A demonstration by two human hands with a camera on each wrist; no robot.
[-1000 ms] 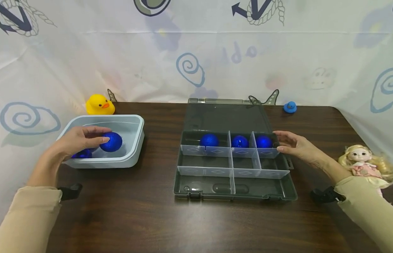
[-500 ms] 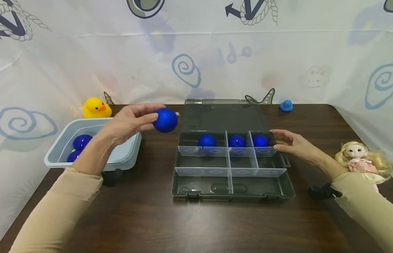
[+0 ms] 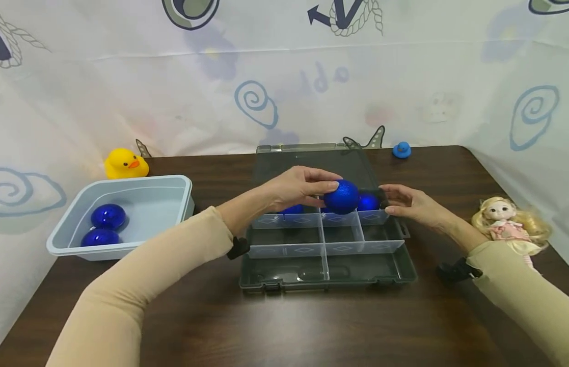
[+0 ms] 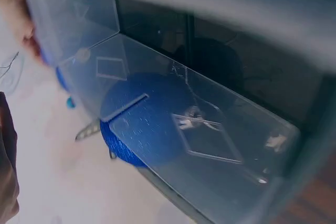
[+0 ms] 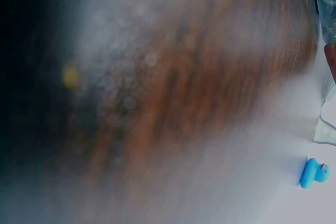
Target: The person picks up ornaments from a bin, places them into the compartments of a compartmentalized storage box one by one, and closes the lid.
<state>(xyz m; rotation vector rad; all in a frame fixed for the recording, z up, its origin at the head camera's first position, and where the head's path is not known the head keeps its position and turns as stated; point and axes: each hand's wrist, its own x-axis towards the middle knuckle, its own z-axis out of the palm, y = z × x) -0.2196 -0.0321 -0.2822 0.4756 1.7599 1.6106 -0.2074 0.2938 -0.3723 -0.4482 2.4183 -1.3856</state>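
My left hand [image 3: 298,191] pinches a blue glittery Christmas ball [image 3: 341,197] between thumb and fingers, over the back row of a smoky-grey compartment box [image 3: 284,279] with its lid laid back. In that row, one blue ball [image 3: 369,202] sits in the right compartment and another [image 3: 292,209] in the left one, partly covered by my hand. The middle compartment's ball is mostly hidden behind the held one. My right hand [image 3: 412,205] grips the box's right side near the back corner. Through a clear divider, the left wrist view shows a textured blue ball [image 4: 123,148].
A pale blue tub [image 3: 174,184] on the left holds two shiny blue balls [image 3: 108,216]. Behind it is a yellow rubber duck [image 3: 125,164]; a small blue duck [image 3: 401,150] stands at the back right. A blond doll [image 3: 506,221] lies beside my right forearm.
My left hand has lifted a blue ball out of the tub and carried it rightward to the box's back row. My right hand has stayed at the box's side. The head view has shifted slightly.
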